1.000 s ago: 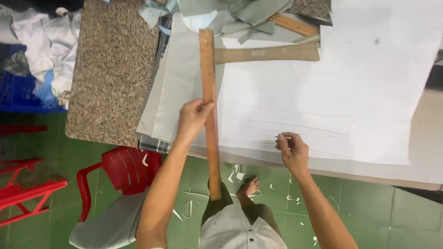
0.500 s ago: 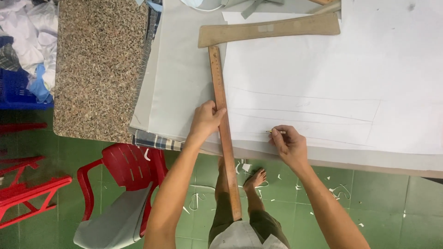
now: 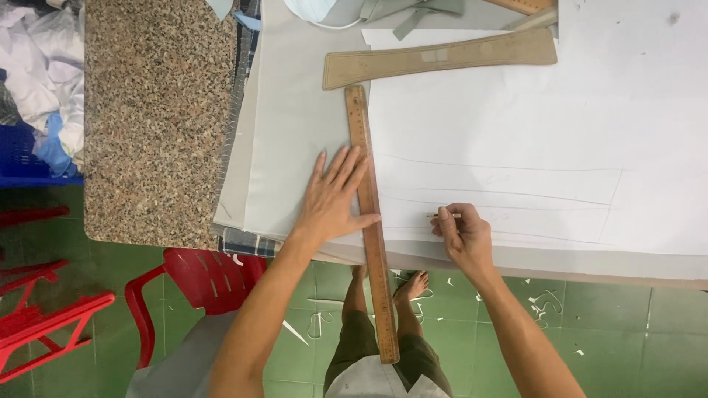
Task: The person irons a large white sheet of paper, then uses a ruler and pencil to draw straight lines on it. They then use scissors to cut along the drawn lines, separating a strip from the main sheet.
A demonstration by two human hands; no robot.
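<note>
Worktop: wooden ruler pressed flat by splayed left hand; pencil pinched in right hand.

A green tiled floor, strewn with white scraps, is seen below. Red plastic chairs are set beside a speckled granite slab; a blue crate is glimpsed.
</note>
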